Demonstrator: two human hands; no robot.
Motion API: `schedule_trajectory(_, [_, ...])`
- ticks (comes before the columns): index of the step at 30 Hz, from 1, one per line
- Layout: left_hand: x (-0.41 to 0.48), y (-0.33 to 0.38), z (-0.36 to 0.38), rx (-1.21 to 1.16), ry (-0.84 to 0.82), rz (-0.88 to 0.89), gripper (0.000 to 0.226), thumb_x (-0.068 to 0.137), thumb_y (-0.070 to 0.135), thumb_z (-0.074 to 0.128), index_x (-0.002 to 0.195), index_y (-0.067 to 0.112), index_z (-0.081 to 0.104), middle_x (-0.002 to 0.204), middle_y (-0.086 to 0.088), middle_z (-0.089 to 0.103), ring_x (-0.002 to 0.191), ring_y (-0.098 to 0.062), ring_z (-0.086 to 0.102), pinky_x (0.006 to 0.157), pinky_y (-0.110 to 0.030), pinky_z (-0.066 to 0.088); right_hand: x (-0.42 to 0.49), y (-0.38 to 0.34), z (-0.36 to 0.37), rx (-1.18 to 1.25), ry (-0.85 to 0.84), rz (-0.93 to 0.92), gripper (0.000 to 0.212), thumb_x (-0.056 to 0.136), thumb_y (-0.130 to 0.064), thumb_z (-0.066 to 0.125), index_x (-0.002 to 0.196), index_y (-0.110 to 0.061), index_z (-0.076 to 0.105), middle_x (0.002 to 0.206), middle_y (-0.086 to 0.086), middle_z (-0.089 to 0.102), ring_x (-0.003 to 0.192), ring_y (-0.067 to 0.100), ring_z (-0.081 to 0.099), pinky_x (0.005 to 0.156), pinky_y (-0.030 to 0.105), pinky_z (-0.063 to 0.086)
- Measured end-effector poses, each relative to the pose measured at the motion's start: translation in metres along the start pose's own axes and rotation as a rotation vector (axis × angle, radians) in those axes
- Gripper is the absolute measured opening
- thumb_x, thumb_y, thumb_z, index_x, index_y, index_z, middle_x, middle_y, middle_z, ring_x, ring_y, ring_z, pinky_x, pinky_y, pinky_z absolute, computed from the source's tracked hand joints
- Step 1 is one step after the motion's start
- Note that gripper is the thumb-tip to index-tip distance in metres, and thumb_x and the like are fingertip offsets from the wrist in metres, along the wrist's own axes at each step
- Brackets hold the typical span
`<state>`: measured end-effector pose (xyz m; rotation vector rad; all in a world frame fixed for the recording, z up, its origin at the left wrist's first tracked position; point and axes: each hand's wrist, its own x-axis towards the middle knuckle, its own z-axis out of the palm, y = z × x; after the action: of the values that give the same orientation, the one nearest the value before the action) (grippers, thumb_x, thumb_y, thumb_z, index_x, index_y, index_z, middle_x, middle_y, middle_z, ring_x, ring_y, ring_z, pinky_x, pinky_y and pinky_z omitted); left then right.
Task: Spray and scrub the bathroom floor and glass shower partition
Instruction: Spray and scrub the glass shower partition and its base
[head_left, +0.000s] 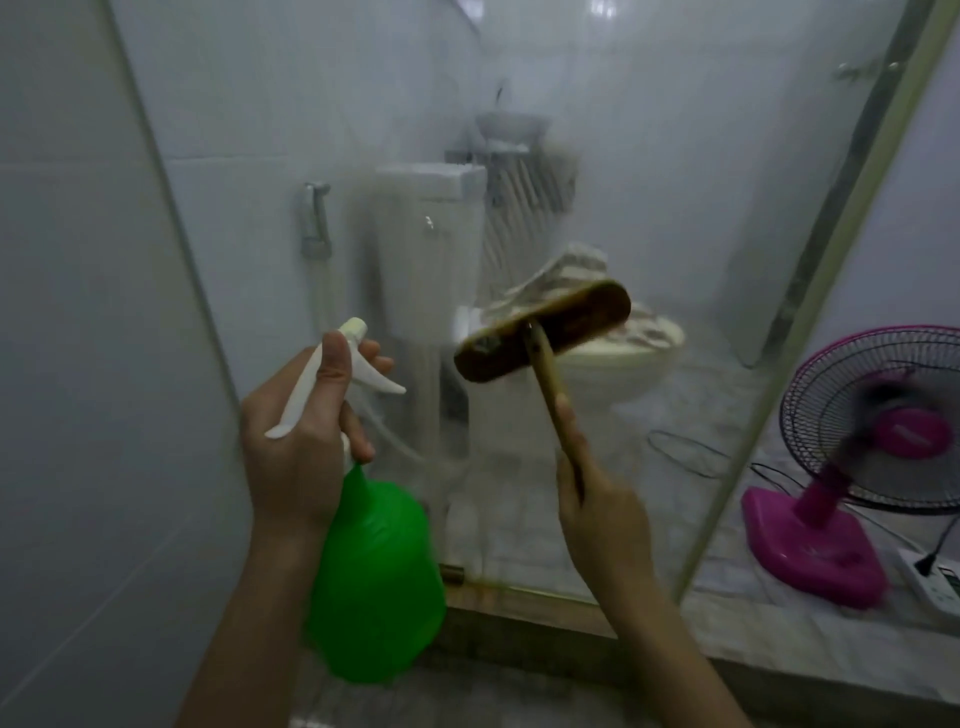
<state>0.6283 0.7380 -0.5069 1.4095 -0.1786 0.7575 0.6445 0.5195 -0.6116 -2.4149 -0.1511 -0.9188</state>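
Two hands were raised before the glass shower partition (675, 182). The left hand (296, 441) was curled round the white neck of a green spray bottle (379, 571), near and left, nozzle toward the glass; the bottle's body was blurred. The right hand (597, 499) gripped the wooden handle of a scrub brush (543, 330), whose brown head lay tilted at the pane. Its bristles faced away, hidden, so contact could not be told. Through the fogged glass a toilet (431, 249) showed only dimly, with cloth heaped on its bowl. Far right, a pink fan (872, 431) stood on the floor (769, 631), blades blurred, cut off by the frame edge beside a power strip (935, 577).
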Motion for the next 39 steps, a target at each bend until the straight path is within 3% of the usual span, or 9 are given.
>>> schedule_trajectory(6, [-0.009, -0.025, 0.003, 0.047, 0.018, 0.024, 0.031, 0.101, 0.041, 0.050, 0.082, 0.046, 0.074, 0.087, 0.007, 0.078, 0.037, -0.014, 0.046, 0.042, -0.022, 0.041, 0.099, -0.045, 0.001, 0.105, 0.221, -0.181, 0.055, 0.102, -0.024, 0.043, 0.150, -0.033, 0.018, 0.051, 0.001, 0.044, 0.039, 0.014, 0.041, 0.037, 0.028, 0.033])
schedule_trajectory(13, [-0.042, -0.056, -0.011, 0.080, -0.023, 0.065, 0.030, 0.102, 0.041, 0.049, 0.088, 0.030, 0.073, 0.086, 0.006, 0.078, 0.036, -0.015, 0.046, 0.042, -0.020, 0.041, -0.072, 0.033, 0.078, 0.016, -0.006, 0.087, 0.081, 0.097, -0.022, 0.052, 0.145, -0.056, -0.003, 0.045, -0.004, 0.041, 0.034, 0.015, 0.040, 0.031, 0.031, 0.036])
schedule_trajectory(16, [-0.059, -0.064, -0.024, 0.094, -0.005, 0.066, 0.028, 0.102, 0.040, 0.050, 0.087, 0.033, 0.073, 0.084, 0.005, 0.078, 0.036, -0.015, 0.048, 0.043, -0.021, 0.042, -0.047, 0.011, 0.086, 0.062, 0.040, 0.002, 0.065, 0.101, -0.025, 0.042, 0.148, -0.049, 0.004, 0.047, -0.002, 0.042, 0.035, 0.013, 0.038, 0.033, 0.032, 0.037])
schedule_trajectory(20, [-0.072, -0.069, -0.040, 0.105, 0.013, 0.062, 0.034, 0.101, 0.043, 0.050, 0.079, 0.042, 0.076, 0.075, -0.018, 0.073, 0.037, -0.020, 0.048, 0.044, -0.023, 0.043, 0.033, -0.033, 0.073, 0.048, 0.086, -0.139, 0.055, 0.103, -0.028, 0.036, 0.149, -0.037, 0.007, 0.050, 0.000, 0.042, 0.036, 0.012, 0.035, 0.035, 0.030, 0.030])
schedule_trajectory(23, [-0.076, -0.066, -0.047, 0.096, 0.016, 0.034, 0.035, 0.100, 0.044, 0.050, 0.077, 0.050, 0.076, 0.076, -0.032, 0.067, 0.038, -0.021, 0.047, 0.045, -0.025, 0.043, 0.003, -0.009, 0.070, -0.011, 0.069, -0.121, 0.055, 0.103, -0.029, 0.037, 0.150, -0.042, 0.010, 0.051, -0.001, 0.044, 0.034, 0.012, 0.037, 0.031, 0.028, 0.031])
schedule_trajectory(27, [-0.066, -0.059, -0.053, 0.044, 0.006, -0.008, 0.035, 0.099, 0.045, 0.051, 0.075, 0.048, 0.077, 0.075, -0.020, 0.070, 0.037, -0.018, 0.046, 0.046, -0.024, 0.040, -0.064, 0.025, 0.070, -0.022, -0.087, 0.018, 0.062, 0.101, -0.023, 0.046, 0.150, -0.040, 0.012, 0.047, -0.010, 0.035, 0.032, 0.006, 0.028, 0.033, 0.016, 0.019])
schedule_trajectory(34, [-0.006, -0.028, -0.043, 0.009, 0.002, -0.057, 0.031, 0.102, 0.043, 0.055, 0.088, 0.023, 0.075, 0.082, -0.001, 0.079, 0.048, -0.022, 0.054, 0.039, -0.021, 0.040, 0.048, -0.051, 0.081, -0.097, -0.018, -0.236, 0.056, 0.104, -0.028, 0.035, 0.149, -0.044, 0.006, 0.051, 0.000, 0.040, 0.037, 0.016, 0.040, 0.036, 0.028, 0.034])
schedule_trajectory(37, [0.001, -0.029, -0.059, -0.028, 0.082, -0.026, 0.035, 0.101, 0.046, 0.055, 0.087, 0.022, 0.075, 0.081, 0.000, 0.078, 0.040, -0.015, 0.048, 0.040, -0.024, 0.037, -0.011, -0.006, 0.067, -0.138, -0.054, -0.124, 0.069, 0.102, -0.026, 0.042, 0.146, -0.053, -0.005, 0.048, -0.007, 0.038, 0.033, 0.010, 0.037, 0.030, 0.022, 0.026])
schedule_trajectory(39, [-0.001, -0.034, -0.067, -0.022, 0.132, -0.028, 0.033, 0.102, 0.045, 0.055, 0.085, 0.024, 0.074, 0.078, 0.002, 0.078, 0.049, -0.023, 0.053, 0.039, -0.023, 0.037, -0.045, 0.009, 0.060, -0.113, -0.105, -0.008, 0.074, 0.101, -0.024, 0.046, 0.147, -0.052, -0.004, 0.046, -0.007, 0.039, 0.031, 0.010, 0.038, 0.030, 0.019, 0.024])
